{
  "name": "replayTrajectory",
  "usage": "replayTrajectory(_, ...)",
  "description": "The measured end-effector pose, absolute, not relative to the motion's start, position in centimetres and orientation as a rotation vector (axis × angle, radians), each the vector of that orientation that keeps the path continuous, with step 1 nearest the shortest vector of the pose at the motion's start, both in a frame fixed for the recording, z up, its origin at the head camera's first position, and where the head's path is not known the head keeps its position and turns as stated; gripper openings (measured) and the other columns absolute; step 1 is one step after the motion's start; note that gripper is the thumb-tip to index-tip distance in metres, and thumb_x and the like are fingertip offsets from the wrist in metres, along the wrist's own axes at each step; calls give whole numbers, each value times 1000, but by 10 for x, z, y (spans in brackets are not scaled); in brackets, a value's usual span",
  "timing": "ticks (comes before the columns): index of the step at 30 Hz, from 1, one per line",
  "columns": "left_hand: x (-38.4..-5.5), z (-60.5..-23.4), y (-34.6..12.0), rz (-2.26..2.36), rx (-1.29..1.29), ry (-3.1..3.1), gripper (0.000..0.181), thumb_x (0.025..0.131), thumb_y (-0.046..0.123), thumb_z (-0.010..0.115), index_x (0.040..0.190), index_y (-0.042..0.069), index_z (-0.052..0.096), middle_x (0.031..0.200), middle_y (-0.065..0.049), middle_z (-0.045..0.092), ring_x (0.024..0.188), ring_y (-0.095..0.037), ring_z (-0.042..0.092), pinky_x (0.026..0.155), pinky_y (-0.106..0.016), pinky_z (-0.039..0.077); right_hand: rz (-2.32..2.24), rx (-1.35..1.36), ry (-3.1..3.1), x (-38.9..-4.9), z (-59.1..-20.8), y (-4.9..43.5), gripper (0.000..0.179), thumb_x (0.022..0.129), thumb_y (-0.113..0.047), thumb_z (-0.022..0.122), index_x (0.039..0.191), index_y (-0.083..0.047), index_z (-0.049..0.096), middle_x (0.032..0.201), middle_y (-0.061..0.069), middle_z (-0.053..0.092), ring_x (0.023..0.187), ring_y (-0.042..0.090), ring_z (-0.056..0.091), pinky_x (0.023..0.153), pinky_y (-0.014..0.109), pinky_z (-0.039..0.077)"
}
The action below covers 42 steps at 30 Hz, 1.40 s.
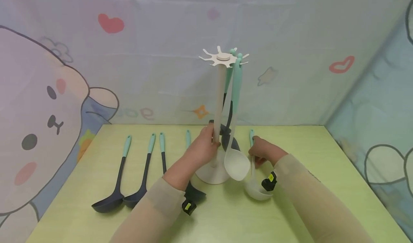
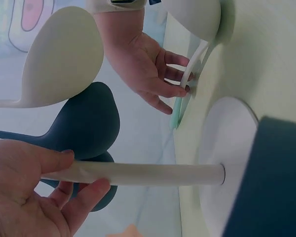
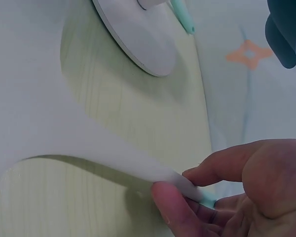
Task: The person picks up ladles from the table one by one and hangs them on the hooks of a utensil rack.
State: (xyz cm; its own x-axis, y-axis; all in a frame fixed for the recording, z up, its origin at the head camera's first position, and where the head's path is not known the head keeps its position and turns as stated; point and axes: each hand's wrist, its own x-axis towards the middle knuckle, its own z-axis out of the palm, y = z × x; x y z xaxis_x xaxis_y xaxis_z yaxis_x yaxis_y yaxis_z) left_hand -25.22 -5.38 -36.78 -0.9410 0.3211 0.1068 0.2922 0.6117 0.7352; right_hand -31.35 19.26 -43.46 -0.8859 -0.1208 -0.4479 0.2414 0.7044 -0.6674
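A white utensil stand has a hooked top and a round base. My left hand grips its pole low down, thumb on one side and fingers on the other in the left wrist view. On the stand's right side hang a white ladle with a mint handle and dark utensils behind it. To the right of the base, a second white ladle lies on the table. My right hand pinches its stem near the mint handle between thumb and fingers.
Several dark ladles with mint handles lie on the table left of the stand, partly hidden by my left arm. A printed cloth backdrop stands behind the table's far edge.
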Motion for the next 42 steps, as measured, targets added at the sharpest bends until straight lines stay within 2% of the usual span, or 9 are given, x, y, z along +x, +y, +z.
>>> replayTrajectory(4, -254, -369, -57, 1308, 611, 2713, 30, 102, 7, 52, 130, 9, 43, 130, -14, 47, 126, -28, 50, 96, -43, 49, -1099, 94, 2443, -313, -435, 198, 87, 91, 1, 52, 157, -1, -4, 109, 28, 52, 69, 27, 65, 62, 39, 59)
replayTrajectory(10, -256, -371, -62, 1317, 650, 2657, 32, 106, 12, 43, 137, 7, 38, 130, -12, 46, 121, -26, 53, 93, -40, 50, -1201, 99, 2458, -314, -430, 205, 87, 93, -2, 53, 158, -7, -6, 130, 36, 41, 78, 30, 67, 66, 43, 60)
replayTrajectory(14, -257, -373, -64, 1308, 645, 2656, 37, 107, 17, 42, 143, 10, 36, 130, -11, 47, 119, -25, 54, 91, -39, 51, -1274, 86, 2480, -312, -421, 209, 87, 95, -3, 50, 158, -10, -9, 128, 36, 43, 81, 31, 68, 67, 44, 60)
replayTrajectory(19, -258, -376, -66, 1297, 647, 2681, 37, 106, 18, 47, 142, 14, 38, 128, -8, 51, 114, -23, 56, 89, -39, 52, -1318, 50, 2537, -303, -405, 212, 85, 98, -4, 49, 158, -12, -11, 125, 31, 42, 89, 37, 66, 65, 41, 60)
replayTrajectory(26, -258, -375, -68, 1282, 635, 2675, 40, 106, 21, 49, 144, 16, 37, 131, -8, 55, 119, -23, 58, 89, -44, 52, -1360, -26, 2665, -289, -382, 217, 85, 99, -4, 51, 159, -16, -7, 109, 22, 44, 88, 39, 63, 62, 39, 60)
replayTrajectory(30, -260, -374, -69, 1258, 639, 2677, 37, 105, 23, 50, 141, 16, 40, 131, -7, 56, 119, -23, 59, 90, -45, 52, -1373, -73, 2726, -280, -369, 217, 85, 98, -5, 52, 159, -17, -6, 110, 21, 43, 90, 40, 63, 62, 39, 60)
replayTrajectory(34, -262, -375, -71, 1242, 658, 2678, 33, 105, 24, 52, 136, 17, 43, 128, -6, 57, 117, -22, 60, 90, -45, 52, -1395, -121, 2781, -272, -355, 217, 85, 98, -6, 52, 159, -19, -5, 113, 20, 43, 89, 35, 61, 62, 38, 60)
replayTrajectory(42, -265, -379, -71, 1273, 709, 2667, 32, 104, 22, 53, 134, 16, 45, 123, -6, 57, 116, -22, 60, 90, -44, 52, -1437, -193, 2893, -252, -321, 211, 85, 98, -8, 53, 160, -26, -2, 114, 17, 44, 90, 32, 60, 61, 40, 59)
